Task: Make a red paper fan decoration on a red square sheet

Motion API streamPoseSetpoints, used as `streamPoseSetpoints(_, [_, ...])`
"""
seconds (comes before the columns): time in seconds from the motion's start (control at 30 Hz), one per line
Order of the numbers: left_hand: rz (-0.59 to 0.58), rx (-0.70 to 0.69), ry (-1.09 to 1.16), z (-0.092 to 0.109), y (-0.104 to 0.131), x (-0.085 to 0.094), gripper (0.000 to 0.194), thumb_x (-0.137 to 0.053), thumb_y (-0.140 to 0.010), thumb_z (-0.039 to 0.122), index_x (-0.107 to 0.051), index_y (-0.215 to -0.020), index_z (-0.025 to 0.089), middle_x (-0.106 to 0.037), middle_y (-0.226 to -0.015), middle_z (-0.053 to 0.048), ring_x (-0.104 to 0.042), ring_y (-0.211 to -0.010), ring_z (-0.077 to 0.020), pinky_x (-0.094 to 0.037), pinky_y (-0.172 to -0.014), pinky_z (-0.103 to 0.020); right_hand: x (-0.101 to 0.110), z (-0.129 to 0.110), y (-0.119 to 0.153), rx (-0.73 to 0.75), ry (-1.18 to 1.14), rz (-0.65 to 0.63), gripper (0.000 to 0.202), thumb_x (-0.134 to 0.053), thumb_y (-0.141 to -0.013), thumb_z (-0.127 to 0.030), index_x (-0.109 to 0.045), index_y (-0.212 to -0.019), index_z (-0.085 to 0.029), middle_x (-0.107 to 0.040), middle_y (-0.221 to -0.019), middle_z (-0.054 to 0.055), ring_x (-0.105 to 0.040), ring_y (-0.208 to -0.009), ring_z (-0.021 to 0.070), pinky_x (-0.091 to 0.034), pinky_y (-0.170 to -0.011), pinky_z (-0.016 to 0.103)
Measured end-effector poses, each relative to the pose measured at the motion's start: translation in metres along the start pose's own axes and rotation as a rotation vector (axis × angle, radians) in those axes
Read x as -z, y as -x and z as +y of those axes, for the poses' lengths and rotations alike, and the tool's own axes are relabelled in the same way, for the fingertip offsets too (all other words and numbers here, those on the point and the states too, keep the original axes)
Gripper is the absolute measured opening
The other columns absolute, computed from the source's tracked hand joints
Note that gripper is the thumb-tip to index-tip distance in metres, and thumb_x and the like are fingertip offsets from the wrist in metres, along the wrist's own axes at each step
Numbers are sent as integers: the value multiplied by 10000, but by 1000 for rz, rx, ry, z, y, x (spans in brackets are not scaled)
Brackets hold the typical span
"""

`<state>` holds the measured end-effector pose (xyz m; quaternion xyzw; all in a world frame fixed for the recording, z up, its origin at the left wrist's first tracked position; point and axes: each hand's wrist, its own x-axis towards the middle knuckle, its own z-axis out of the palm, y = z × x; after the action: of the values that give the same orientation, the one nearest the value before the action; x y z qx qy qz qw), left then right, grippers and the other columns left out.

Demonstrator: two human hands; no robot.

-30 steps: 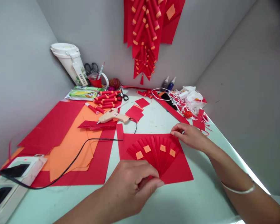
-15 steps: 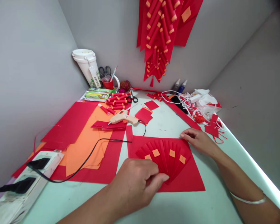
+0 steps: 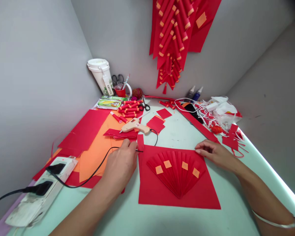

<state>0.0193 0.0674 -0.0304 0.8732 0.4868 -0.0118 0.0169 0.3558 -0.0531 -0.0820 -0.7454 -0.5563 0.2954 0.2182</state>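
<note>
A red paper sheet [image 3: 147, 193] lies flat on the pale green table. On it rests a pleated red fan [image 3: 177, 170] with several small orange squares, its narrow end toward me. My right hand [image 3: 215, 154] pinches the sheet's far right corner between thumb and fingers. Beyond the sheet's left side, my left hand [image 3: 121, 162] has its fingers drawn together beside a narrow red strip [image 3: 140, 142] and the black cable [image 3: 95, 173]; what it grips is hidden. A beige glue gun [image 3: 135, 126] lies just past that hand.
Orange sheets [image 3: 90, 164] and a white power strip [image 3: 61, 183] lie on the left. Farther back are red paper rolls [image 3: 130, 109], scissors [image 3: 145, 106] and a white cup [image 3: 102, 77]. White scraps [image 3: 220, 109] are piled at the right; red decorations [image 3: 172, 32] hang on the wall.
My left hand has moved from the fan's narrow end leftward and away from me, to the strip and cable. The fan is now uncovered. My right hand stays at the sheet's corner; the view has shifted slightly.
</note>
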Motion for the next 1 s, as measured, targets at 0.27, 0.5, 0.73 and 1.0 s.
streamPoseSetpoints(0.27, [-33, 9, 8, -2, -7, -8, 216, -413, -956, 306, -613, -953, 226, -627, -936, -37, -680, -734, -231, -366, -542, -309, -3, 16, -3, 37, -4, -35, 295, -580, -857, -518, -652, -971, -256, -596, -859, 18, -524, -712, 169, -432, -630, 291])
streamPoseSetpoints(0.5, [-35, 72, -28, -7, -7, -1, 259, -350, -957, 277, -593, -914, 197, -645, -939, -63, -684, -741, -259, -396, -535, -322, -3, 14, -3, 53, 34, -57, 257, -569, -871, -492, -642, -984, -272, -590, -890, 16, -508, -715, 173, -423, -636, 299])
streamPoseSetpoints(0.73, [-47, 172, -56, -19, -6, 12, 253, -349, -923, 248, -592, -928, 178, -660, -975, -110, -693, -786, -312, -459, -572, -366, -1, 4, 1, 110, 67, -84, 253, -583, -868, -472, -627, -989, -254, -563, -911, 18, -488, -696, 156, -425, -648, 298])
streamPoseSetpoints(1.0, [-84, 192, -63, -22, -7, 12, 262, -349, -908, 246, -600, -931, 171, -678, -961, -123, -697, -809, -321, -482, -591, -366, 0, 2, 2, 129, 77, -83, 199, -575, -861, -427, -660, -914, -255, -604, -911, 26, -544, -727, 167, -443, -659, 301])
